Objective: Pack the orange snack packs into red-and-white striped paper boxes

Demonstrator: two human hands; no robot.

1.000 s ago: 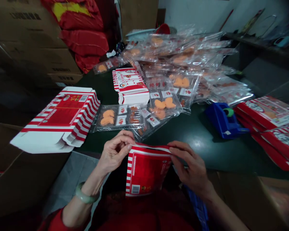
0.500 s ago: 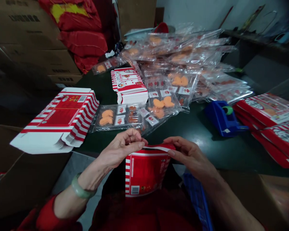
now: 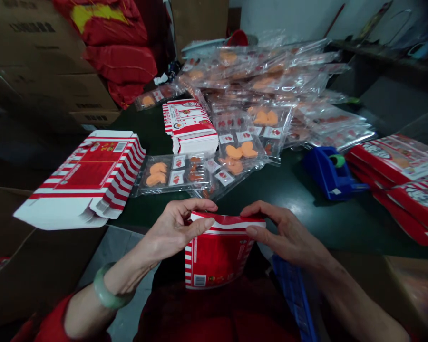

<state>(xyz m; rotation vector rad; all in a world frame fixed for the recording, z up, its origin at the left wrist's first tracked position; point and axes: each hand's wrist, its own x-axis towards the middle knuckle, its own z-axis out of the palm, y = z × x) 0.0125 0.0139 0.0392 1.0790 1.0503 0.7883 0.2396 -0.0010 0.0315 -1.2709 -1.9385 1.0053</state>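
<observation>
Between my hands, at the table's near edge, is a red and white striped cardboard box (image 3: 219,256) with a barcode at its lower left. My left hand (image 3: 180,225) pinches the upper left of its top edge, thumb on the near face and fingers behind. On the upper right, my right hand (image 3: 283,232) grips the same edge between thumb and fingers. The box's top flap bows in a curve, and its far side is hidden. Just beyond lie clear plastic packs (image 3: 171,175) holding orange heart-like pieces and small printed sachets.
A stack of flattened striped cartons (image 3: 85,166) lies at left, with a smaller stack (image 3: 190,126) behind. Clear packs (image 3: 271,80) are heaped at the back. A blue tape dispenser (image 3: 330,173) stands at right beside red boxes (image 3: 403,161). Below is a blue crate (image 3: 294,297).
My left fingers have opened out along the box's top edge, and the flap at the top now lies folded over toward me. The right hand has barely shifted.
</observation>
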